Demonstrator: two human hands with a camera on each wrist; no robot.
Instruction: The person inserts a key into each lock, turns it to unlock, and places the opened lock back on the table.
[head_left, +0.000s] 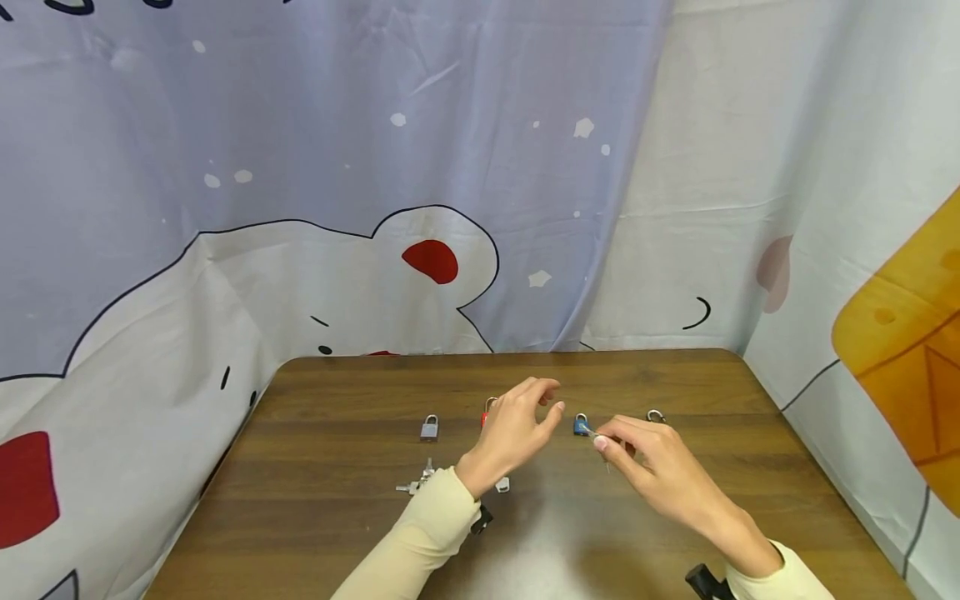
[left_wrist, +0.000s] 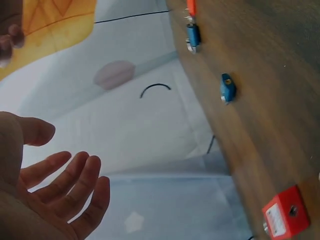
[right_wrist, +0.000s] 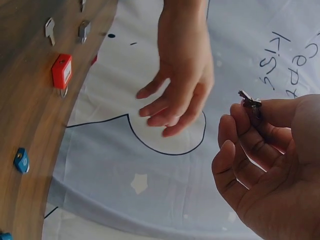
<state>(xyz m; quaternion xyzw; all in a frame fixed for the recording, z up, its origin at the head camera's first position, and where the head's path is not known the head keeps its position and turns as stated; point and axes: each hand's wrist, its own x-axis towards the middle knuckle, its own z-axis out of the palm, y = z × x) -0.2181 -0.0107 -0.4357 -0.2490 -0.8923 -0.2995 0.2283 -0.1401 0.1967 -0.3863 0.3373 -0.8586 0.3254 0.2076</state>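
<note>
Cream sleeves (head_left: 408, 542) loom nearest in the head view, both arms reaching over the table (head_left: 300, 500). Left hand (head_left: 513, 425) hangs raised to the left of the blue padlock (head_left: 581, 426), wrist bent; right hand (head_left: 663, 475) hovers to its right, thumb and fingertips pinching small keys (head_left: 590, 432). The tips aim toward the blue padlock, gripped well back, probably so the metal stands free. Farther left of the blue padlock sits the grey padlock (head_left: 429, 429), and loose keys (head_left: 417, 486) lie left and nearer the person, apart perhaps for easy picking.

Over to the left wrist view: fingers relaxed and spread, nothing in them! Red padlock (left_wrist: 287, 215) stands left of the blue padlock, a second blue lock (left_wrist: 193, 36) to its right, spaced maybe to give each one room.

Right wrist view: thumb meets forefinger, keys squeezed between, other fingers loosely curled, everything held up, apart from the blue padlock.
</note>
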